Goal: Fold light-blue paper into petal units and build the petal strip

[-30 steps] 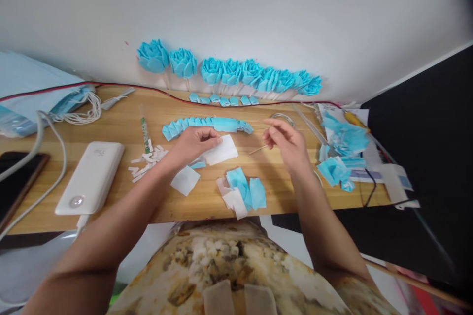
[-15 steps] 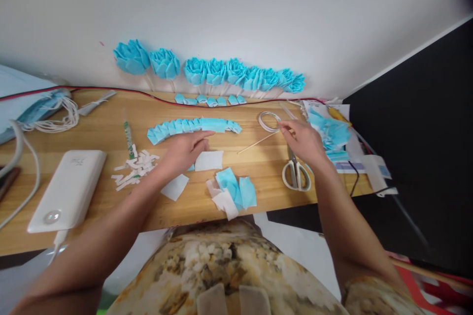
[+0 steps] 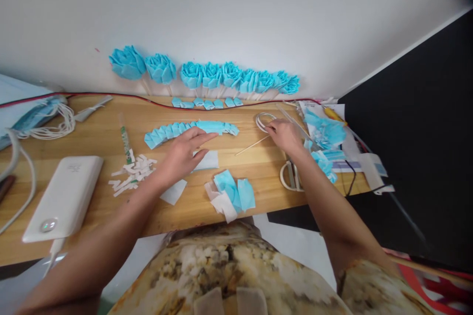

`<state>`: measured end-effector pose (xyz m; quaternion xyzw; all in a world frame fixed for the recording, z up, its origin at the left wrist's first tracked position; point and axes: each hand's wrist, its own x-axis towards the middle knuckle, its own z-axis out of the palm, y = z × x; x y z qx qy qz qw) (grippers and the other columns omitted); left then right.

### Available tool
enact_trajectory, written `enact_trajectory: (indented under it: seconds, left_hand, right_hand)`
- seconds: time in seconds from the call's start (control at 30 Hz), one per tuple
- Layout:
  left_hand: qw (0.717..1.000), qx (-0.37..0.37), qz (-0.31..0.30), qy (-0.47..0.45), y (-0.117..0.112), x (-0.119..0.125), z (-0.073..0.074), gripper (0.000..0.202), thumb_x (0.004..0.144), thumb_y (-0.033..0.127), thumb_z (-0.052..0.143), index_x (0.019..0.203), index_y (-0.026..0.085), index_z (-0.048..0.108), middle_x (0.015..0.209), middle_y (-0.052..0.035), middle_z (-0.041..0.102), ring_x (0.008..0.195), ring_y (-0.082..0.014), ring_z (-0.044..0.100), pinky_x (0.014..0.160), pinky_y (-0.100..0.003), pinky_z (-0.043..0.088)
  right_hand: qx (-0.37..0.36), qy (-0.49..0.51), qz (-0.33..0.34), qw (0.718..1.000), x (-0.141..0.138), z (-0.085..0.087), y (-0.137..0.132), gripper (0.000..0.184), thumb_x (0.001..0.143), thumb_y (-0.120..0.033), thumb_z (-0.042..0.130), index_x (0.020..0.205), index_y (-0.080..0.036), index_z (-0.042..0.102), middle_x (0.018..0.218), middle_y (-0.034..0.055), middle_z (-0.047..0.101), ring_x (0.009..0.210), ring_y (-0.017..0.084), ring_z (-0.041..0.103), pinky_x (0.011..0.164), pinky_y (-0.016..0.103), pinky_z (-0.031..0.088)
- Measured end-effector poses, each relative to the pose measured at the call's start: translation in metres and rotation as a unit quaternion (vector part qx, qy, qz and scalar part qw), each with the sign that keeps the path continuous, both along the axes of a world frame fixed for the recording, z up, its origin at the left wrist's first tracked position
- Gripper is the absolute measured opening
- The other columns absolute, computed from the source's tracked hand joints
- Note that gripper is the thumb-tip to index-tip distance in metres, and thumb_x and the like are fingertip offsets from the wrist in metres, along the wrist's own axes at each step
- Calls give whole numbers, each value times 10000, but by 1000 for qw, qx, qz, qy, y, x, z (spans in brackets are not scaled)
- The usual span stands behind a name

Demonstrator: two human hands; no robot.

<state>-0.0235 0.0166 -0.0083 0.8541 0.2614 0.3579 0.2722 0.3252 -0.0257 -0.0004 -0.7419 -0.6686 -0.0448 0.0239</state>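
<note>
My left hand [image 3: 186,151] hovers over the table, palm down, with its index finger stretched out and thumb apart; it holds nothing. Just beyond its fingertips lies an overlapping row of folded blue petals [image 3: 173,130]. Below its thumb rests a white rectangle of fabric [image 3: 207,160]. My right hand [image 3: 284,135] has its fingertips pinched at the near edge of a white roll of tape [image 3: 261,117], which lies flat. A thin wooden stick [image 3: 248,147] runs from under those fingers. Scissors [image 3: 290,177] with white handles lie partly hidden beneath my right wrist.
Several blue fabric roses [image 3: 192,75] on sticks lean against the wall. Small folded petals [image 3: 209,104] lie before them. Loose blue and white pieces [image 3: 229,192], paper strips [image 3: 136,172], a white power bank [image 3: 64,197] and a blue fabric pile [image 3: 325,128] also occupy the table.
My right hand has moved left, from the stick's far end to the tape roll. My left hand has risen slightly, its thumb now further from the fingers. The view has shifted a little.
</note>
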Motion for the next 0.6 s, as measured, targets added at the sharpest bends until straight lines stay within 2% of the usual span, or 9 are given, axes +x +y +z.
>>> enact_trajectory:
  seconds: [0.07,0.13,0.2,0.27,0.33,0.4,0.43,0.5,0.6]
  left_hand:
    - [1000,10,15,10,0,0,0,453,880,161,577,1325,221,633,1227,-124,620,1085,-228,627,925,-394,526]
    - [999,17,37,2,-1,0,3,476,873,188,601,1348,221,609,1321,-137,588,1189,-260,594,1001,-444,503]
    - [998,21,58,-27,-4,-1,9,434,879,216,610,1312,221,632,1327,-130,606,1241,-274,570,1053,-469,470]
    - [995,-7,70,-67,-7,0,15,366,893,246,610,1253,217,668,1291,-121,641,1210,-263,588,997,-428,510]
    - [987,-105,52,-113,-10,0,19,358,907,290,611,1254,222,667,1283,-118,652,1067,-225,644,790,-323,568]
    - [957,-240,-2,-162,-14,1,21,419,914,340,612,1323,250,620,1321,-121,636,864,-170,667,575,-243,519]
    - [934,-306,-38,-182,-16,2,22,458,915,360,612,1363,267,588,1347,-126,622,789,-149,662,518,-227,485]
    - [880,-412,-107,-211,-20,3,23,505,909,386,617,1400,285,557,1380,-141,602,720,-132,657,471,-217,445]
    - [813,-514,-167,-218,-25,5,27,451,890,415,634,1301,230,646,1278,-158,660,709,-149,664,456,-219,423]
  right_hand:
    - [36,36,-20,999,1,6,-3,244,934,-273,512,929,-185,740,980,116,766,896,258,674,755,342,440]
    - [99,114,-37,988,-3,17,-11,225,918,-307,532,932,-194,726,947,102,761,869,261,669,762,358,454]
    - [165,257,-42,951,-15,31,-21,224,913,-382,553,922,-211,697,863,71,737,823,244,658,767,365,473]
    - [184,466,-8,866,-36,45,-32,245,920,-453,550,892,-233,653,819,39,693,784,205,637,738,344,491]
    - [119,630,12,767,-61,55,-42,281,874,-530,610,860,-249,617,716,3,603,659,167,573,639,316,472]
    - [65,718,13,693,-87,59,-47,327,826,-576,659,848,-255,602,630,-25,488,575,147,487,562,303,435]
    - [56,744,13,665,-98,59,-48,335,809,-579,676,833,-256,594,609,-35,438,553,140,449,541,301,424]
    - [43,778,10,627,-116,55,-48,318,811,-559,677,823,-255,580,594,-49,362,537,134,393,525,298,416]
    - [14,810,0,586,-133,47,-43,293,816,-519,681,824,-245,579,593,-57,326,539,127,362,519,282,409]
